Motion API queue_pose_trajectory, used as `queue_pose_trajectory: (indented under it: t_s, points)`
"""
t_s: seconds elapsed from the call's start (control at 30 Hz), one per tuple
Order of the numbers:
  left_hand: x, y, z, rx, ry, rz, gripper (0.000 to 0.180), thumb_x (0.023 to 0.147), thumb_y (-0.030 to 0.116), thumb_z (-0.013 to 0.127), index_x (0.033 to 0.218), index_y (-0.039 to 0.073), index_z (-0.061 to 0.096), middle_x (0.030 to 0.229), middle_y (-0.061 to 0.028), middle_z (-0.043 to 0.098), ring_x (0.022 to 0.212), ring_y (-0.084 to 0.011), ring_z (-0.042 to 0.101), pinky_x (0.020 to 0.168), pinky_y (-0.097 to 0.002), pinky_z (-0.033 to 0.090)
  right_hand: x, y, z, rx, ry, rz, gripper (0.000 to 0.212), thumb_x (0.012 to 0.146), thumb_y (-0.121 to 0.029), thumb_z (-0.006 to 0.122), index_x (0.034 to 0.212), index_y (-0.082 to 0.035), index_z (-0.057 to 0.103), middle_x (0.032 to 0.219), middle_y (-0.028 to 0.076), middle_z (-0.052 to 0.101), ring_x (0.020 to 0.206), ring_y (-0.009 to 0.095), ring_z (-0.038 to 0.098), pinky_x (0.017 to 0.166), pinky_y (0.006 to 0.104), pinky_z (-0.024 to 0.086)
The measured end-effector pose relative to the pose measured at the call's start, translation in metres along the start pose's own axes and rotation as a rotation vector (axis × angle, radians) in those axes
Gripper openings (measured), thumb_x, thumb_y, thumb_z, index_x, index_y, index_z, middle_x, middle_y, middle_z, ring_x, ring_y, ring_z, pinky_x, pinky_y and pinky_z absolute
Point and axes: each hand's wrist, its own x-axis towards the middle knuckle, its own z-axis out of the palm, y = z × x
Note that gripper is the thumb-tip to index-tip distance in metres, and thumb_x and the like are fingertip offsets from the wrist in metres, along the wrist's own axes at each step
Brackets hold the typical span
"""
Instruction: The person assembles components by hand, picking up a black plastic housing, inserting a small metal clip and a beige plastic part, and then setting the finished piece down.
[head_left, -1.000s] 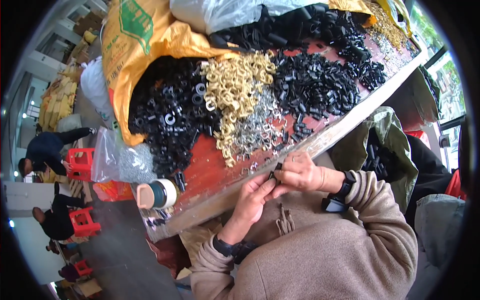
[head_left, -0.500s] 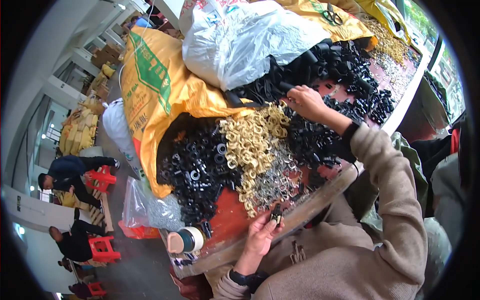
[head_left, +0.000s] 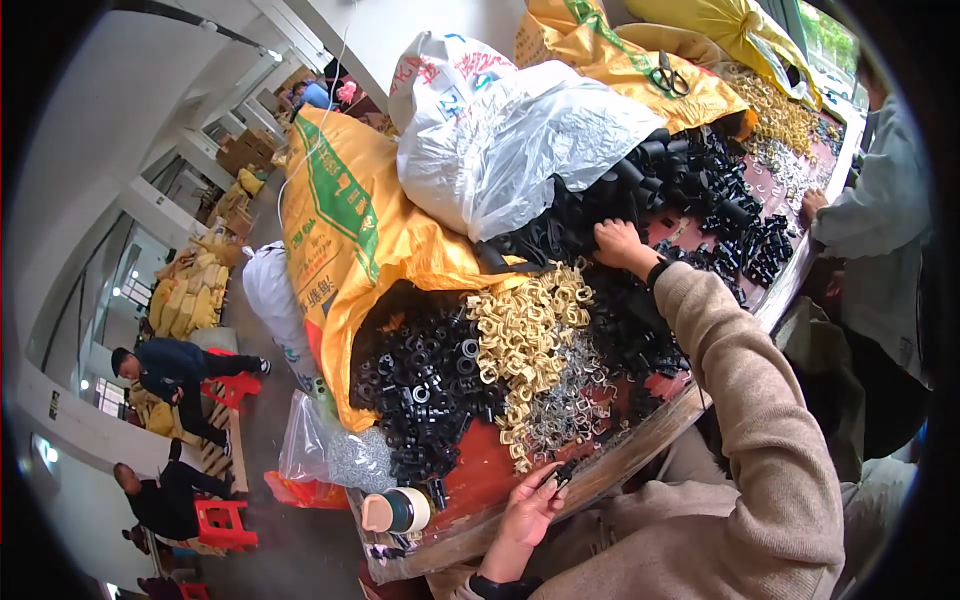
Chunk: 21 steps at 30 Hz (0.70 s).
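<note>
My left hand (head_left: 530, 512), low near the table's front edge, pinches a small black plastic part (head_left: 562, 473), possibly a buckle. Further out, my right hand (head_left: 620, 246) reaches into the heap of black tubes and straps (head_left: 560, 225) with its fingers curled down; what they grip is hidden. Between the hands lie a pile of gold-coloured metal rings or buckles (head_left: 525, 330) and a pile of silver wire-like pieces (head_left: 568, 405). Black plastic rings and parts (head_left: 415, 400) spill from an orange woven bag (head_left: 345, 260).
A white plastic bag (head_left: 510, 140) rests behind the black heap. Scissors (head_left: 668, 75) lie on another orange bag. A lidded cup (head_left: 398, 510) stands at the table's left corner. Another person's hand (head_left: 814, 205) touches the right edge. Two people sit on red stools (head_left: 225, 522) at left.
My right hand has moved down deeper into the black heap, its fingers now less visible. My left hand keeps the small part, now turned sideways. The view has shifted, and a co-worker appears at right.
</note>
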Motion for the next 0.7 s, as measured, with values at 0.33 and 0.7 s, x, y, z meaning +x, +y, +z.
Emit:
queue_pose_trajectory:
  t_s: [0.33,0.7]
  points:
    - [-0.010,0.005,0.012,0.045,0.056,0.187,0.033,0.080,0.007,0.052,0.111,-0.001,0.046,0.093,-0.0136,0.055,0.069,-0.0133,0.050,0.055,-0.0194,0.040,-0.105,-0.026,-0.095,1.013,-0.297,-0.405,0.037,0.080,-0.024,0.053,0.108,0.000,0.049,0.094,0.008,0.058,0.088,0.015,0.050,0.076,0.0288,0.040]
    - [-0.009,0.001,0.046,0.342,-0.054,0.240,0.027,0.078,0.010,0.058,0.100,-0.001,0.049,0.074,-0.0048,0.054,0.059,-0.0076,0.049,0.050,-0.0182,0.040,-0.234,-0.071,-0.117,1.823,-1.168,0.076,0.034,0.086,-0.027,0.042,0.108,-0.002,0.049,0.089,0.008,0.058,0.071,0.010,0.056,0.053,0.0206,0.046]
